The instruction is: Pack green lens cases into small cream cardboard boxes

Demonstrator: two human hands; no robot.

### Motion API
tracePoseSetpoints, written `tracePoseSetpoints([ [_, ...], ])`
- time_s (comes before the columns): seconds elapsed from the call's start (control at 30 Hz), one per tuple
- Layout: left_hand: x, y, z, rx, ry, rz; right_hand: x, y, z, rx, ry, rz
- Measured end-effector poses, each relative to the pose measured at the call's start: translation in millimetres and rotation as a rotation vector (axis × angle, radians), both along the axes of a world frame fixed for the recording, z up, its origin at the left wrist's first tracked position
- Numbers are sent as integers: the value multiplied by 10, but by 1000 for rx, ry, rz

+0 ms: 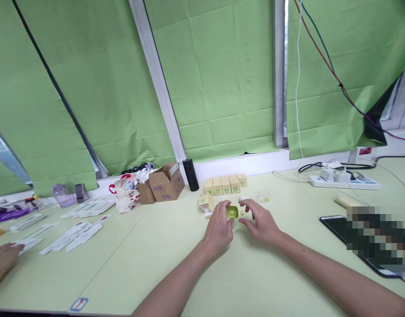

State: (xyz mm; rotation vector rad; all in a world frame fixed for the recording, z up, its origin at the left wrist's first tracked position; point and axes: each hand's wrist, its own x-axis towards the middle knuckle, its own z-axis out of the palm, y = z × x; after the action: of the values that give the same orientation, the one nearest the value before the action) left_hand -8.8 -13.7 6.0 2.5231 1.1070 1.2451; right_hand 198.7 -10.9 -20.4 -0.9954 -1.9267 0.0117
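My left hand grips a small olive-green open case with rounded corners, its hollow side facing me. Just to the right, my right hand has its thumb and fingers apart, with the fingertips close to the case. A tiny yellow-green piece shows between the fingers of that hand; it appears to lie on the table. Behind my left hand stands an opened small cream carton with a green window. To the right of it is a clear plastic piece with something yellow in it.
Several small cream boxes line up near the wall. Left of them are a black cylinder and a cardboard box. A power strip and a tablet lie right. Another person's hand touches white pieces at far left.
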Motion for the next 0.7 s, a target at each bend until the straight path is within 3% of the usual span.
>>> tracePoseSetpoints([
  [0.33, -9, -86, -58, -71, -307, -151, -53, -54, 45, 124, 87, 149],
  [0.7, 9, -103, -64, -37, -412, -205, -60, -104, 86, 146, 184, 195],
])
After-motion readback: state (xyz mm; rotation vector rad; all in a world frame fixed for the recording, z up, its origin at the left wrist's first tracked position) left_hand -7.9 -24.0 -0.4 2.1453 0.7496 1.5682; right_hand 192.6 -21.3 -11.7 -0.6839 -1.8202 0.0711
